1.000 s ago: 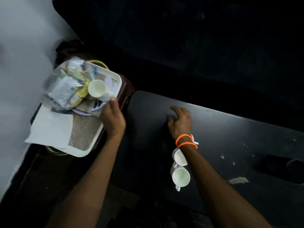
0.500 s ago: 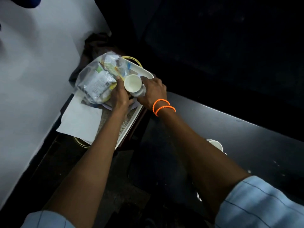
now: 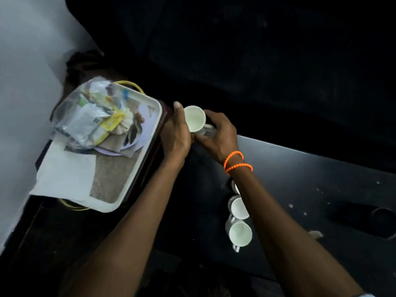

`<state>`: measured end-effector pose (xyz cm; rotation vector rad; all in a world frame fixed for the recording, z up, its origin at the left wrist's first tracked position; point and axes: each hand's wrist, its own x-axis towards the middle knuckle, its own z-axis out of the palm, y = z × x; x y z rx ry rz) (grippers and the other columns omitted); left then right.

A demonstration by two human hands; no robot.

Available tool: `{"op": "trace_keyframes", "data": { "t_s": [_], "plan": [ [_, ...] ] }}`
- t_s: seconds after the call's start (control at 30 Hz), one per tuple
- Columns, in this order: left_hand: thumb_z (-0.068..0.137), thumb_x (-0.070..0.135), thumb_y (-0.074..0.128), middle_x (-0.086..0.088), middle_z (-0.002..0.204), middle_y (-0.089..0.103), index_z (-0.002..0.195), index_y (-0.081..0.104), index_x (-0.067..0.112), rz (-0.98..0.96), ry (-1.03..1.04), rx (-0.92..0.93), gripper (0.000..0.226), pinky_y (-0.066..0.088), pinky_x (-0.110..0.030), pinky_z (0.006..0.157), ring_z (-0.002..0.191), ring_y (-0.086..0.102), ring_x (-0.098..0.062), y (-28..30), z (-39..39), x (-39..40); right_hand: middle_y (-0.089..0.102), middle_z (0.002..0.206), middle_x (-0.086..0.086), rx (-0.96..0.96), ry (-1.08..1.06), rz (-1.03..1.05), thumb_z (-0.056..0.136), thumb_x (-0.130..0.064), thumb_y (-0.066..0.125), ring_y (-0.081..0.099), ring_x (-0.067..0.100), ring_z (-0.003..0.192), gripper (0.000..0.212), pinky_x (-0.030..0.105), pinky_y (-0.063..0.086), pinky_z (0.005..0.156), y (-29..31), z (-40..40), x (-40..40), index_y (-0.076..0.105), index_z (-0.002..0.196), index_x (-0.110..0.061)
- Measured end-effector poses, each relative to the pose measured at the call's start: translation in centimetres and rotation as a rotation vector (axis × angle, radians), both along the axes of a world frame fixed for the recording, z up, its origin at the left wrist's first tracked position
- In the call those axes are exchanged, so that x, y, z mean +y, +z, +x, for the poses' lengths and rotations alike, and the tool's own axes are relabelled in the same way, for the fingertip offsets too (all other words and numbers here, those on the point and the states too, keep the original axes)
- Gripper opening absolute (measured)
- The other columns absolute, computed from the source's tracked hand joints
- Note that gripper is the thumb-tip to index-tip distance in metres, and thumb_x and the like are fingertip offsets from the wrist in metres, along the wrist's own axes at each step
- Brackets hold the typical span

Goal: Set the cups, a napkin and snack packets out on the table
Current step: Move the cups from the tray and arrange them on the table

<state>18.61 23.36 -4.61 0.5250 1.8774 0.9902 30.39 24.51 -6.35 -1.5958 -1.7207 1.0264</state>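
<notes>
A white cup (image 3: 194,121) is held between both hands, just right of the tray and above the dark table's left end. My left hand (image 3: 176,133) wraps its left side with the thumb up by the rim. My right hand (image 3: 218,137), with orange bead bracelets at the wrist, grips the cup's handle side. Two white cups (image 3: 240,233) (image 3: 239,207) stand on the dark table (image 3: 310,189) under my right forearm; a third (image 3: 235,187) shows only as a sliver. Snack packets in a clear bag (image 3: 87,120) and a white napkin (image 3: 64,174) lie on the tray (image 3: 137,183).
The white tray sits on a dark stand beside a pale wall (image 3: 23,82) at the left. A plate (image 3: 145,127) with a printed pattern lies under the packets. A dark round object (image 3: 383,219) rests at the table's right edge. Small pale specks dot the table.
The cup has left the tray and now sits to its right, held by both hands. One second ago my right hand lay flat on the table and my left was at the tray.
</notes>
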Motion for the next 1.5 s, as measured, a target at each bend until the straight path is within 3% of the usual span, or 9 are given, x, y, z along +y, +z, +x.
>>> {"op": "trace_keyframes", "data": {
  "t_s": [0.2, 0.5, 0.87, 1.0, 1.1, 1.17, 1.3, 1.4, 1.5],
  "plan": [
    [0.086, 0.083, 0.026, -0.016, 0.118, 0.075, 0.113, 0.073, 0.015, -0.118, -0.367, -0.077, 0.087, 0.057, -0.056, 0.1, 0.111, 0.071, -0.037, -2.4, 11.1, -1.6, 0.069, 0.117, 0.004, -0.071, -0.271, -0.04, 0.069, -0.022, 0.09, 0.065, 0.017, 0.105, 0.059, 0.015, 0.047, 0.087, -2.5, 11.5, -5.7, 0.067, 0.123, -0.016],
    [0.103, 0.072, 0.015, -0.012, 0.123, 0.072, 0.099, 0.067, 0.021, -0.119, -1.049, 0.25, 0.073, 0.041, -0.043, 0.094, 0.12, 0.061, -0.037, -5.2, 21.8, -7.4, 0.07, 0.113, 0.0, -0.019, -0.64, -0.208, 0.064, -0.024, 0.093, 0.068, 0.017, 0.103, 0.062, 0.04, 0.056, 0.091, -6.4, 21.3, -17.5, 0.066, 0.119, -0.016],
    [0.098, 0.077, 0.012, -0.004, 0.094, 0.075, 0.09, 0.074, 0.018, 0.02, -1.417, 0.778, 0.086, 0.024, -0.049, 0.102, 0.119, 0.056, -0.023, -7.9, 22.3, -11.0, 0.068, 0.105, -0.008, 0.094, -0.769, -0.275, 0.068, -0.028, 0.088, 0.063, -0.002, 0.095, 0.048, 0.009, 0.046, 0.078, -7.9, 19.5, -23.3, 0.063, 0.109, -0.025],
    [0.097, 0.076, 0.013, -0.003, 0.094, 0.076, 0.089, 0.077, 0.017, 0.058, -1.413, 0.786, 0.086, 0.025, -0.049, 0.104, 0.123, 0.056, -0.022, -8.0, 21.6, -11.8, 0.063, 0.103, -0.008, 0.08, -0.739, -0.317, 0.068, -0.033, 0.088, 0.064, 0.008, 0.093, 0.048, 0.023, 0.051, 0.076, -8.0, 19.0, -24.0, 0.056, 0.103, -0.029],
    [0.104, 0.067, 0.024, 0.0, 0.137, 0.068, 0.12, 0.074, 0.027, 0.11, -1.332, 0.698, 0.067, 0.017, -0.05, 0.114, 0.148, 0.04, -0.019, -7.4, 20.4, -13.3, 0.063, 0.111, -0.01, 0.123, -0.741, -0.391, 0.066, -0.041, 0.089, 0.063, 0.003, 0.099, 0.059, 0.021, 0.053, 0.079, -7.9, 18.8, -24.6, 0.053, 0.111, -0.032],
    [0.104, 0.062, 0.031, 0.005, 0.159, 0.051, 0.141, 0.063, 0.029, 0.165, -1.119, 0.628, 0.058, 0.018, -0.047, 0.12, 0.155, 0.032, -0.013, -6.5, 19.2, -15.5, 0.06, 0.119, -0.009, 0.158, -0.831, -0.441, 0.069, -0.038, 0.089, 0.062, 0.006, 0.104, 0.067, 0.023, 0.053, 0.085, -7.9, 17.9, -25.8, 0.052, 0.124, -0.026],
    [0.103, 0.056, 0.033, 0.002, 0.155, 0.055, 0.144, 0.06, 0.022, 0.054, -0.522, 0.451, 0.059, 0.029, -0.038, 0.119, 0.148, 0.042, -0.015, -6.0, 16.6, -21.7, 0.065, 0.112, -0.002, 0.162, -0.962, -0.46, 0.089, -0.024, 0.073, 0.065, 0.008, 0.096, 0.039, 0.035, 0.057, 0.089, -7.6, 15.2, -28.9, 0.06, 0.125, -0.018],
    [0.109, 0.044, 0.037, -0.007, 0.146, 0.06, 0.144, 0.059, 0.012, -0.122, -0.341, 0.31, 0.052, 0.035, -0.032, 0.116, 0.14, 0.05, -0.025, -6.7, 15.5, -25.0, 0.069, 0.11, 0.0, 0.151, -0.959, -0.451, 0.095, -0.017, 0.064, 0.065, 0.002, 0.095, 0.026, 0.016, 0.053, 0.087, -7.7, 13.5, -30.4, 0.066, 0.121, -0.016],
    [0.113, 0.032, 0.038, -0.01, 0.146, 0.059, 0.145, 0.058, 0.008, -0.215, -0.281, 0.186, 0.045, 0.044, -0.05, 0.117, 0.137, 0.054, -0.028, -7.3, 15.3, -26.0, 0.07, 0.114, -0.001, 0.135, -0.897, -0.433, 0.096, -0.009, 0.06, 0.065, 0.01, 0.103, 0.025, 0.004, 0.045, 0.087, -7.8, 12.5, -30.8, 0.069, 0.118, -0.013]
  ]
}}
